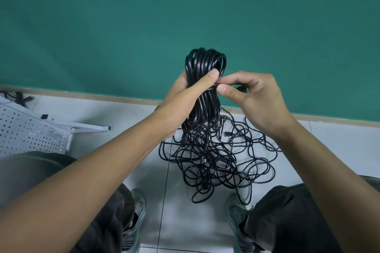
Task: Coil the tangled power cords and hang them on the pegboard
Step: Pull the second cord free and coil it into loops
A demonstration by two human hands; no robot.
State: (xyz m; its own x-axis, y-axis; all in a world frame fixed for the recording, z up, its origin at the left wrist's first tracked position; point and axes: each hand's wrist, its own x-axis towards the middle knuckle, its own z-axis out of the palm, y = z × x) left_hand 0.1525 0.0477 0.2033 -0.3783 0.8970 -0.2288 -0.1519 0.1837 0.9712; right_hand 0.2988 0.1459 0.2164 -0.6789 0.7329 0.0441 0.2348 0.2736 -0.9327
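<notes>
My left hand (188, 96) grips a coiled black power cord (205, 63) around its middle, holding the bundle upright in front of the green wall. My right hand (250, 96) pinches the cord's loose end between thumb and fingers, right beside the coil where a strand crosses it. Below on the floor lies a tangled heap of black cords (216, 158), spreading to the right. The white pegboard (28, 135) lies at the left on the floor.
My knees and shoes (135, 211) frame the heap from below. The pegboard's white frame leg (90, 126) sticks out toward the middle. A few more black cords (18, 96) lie at the far left by the wall's wooden skirting (102, 96).
</notes>
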